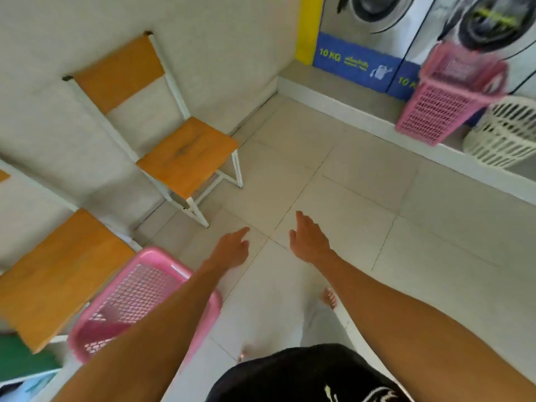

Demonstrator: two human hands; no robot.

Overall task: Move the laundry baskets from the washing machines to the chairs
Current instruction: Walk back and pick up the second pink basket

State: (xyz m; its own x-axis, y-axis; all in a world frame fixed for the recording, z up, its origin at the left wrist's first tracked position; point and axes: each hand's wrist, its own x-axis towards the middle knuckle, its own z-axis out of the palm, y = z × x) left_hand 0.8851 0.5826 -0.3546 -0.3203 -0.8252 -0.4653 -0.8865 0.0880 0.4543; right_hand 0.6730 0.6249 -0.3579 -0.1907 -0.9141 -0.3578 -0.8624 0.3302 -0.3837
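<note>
A pink laundry basket (139,297) sits at the lower left beside the near wooden chair (55,274), partly hidden under my left forearm. A second pink basket (446,97) stands on the raised step in front of the washing machines (377,13) at the upper right, with a white round basket (504,132) right next to it. Against the left wall stands a far wooden chair (185,155) whose seat is bare. My left hand (232,248) and my right hand (310,242) reach forward over the tiled floor, both open and holding nothing.
The white raised step (333,111) runs along the machines' front. Beige wall (43,39) backs the chairs. Light floor tiles (362,204) spread between the chairs and the machines. My bare feet and dark shorts show at the bottom.
</note>
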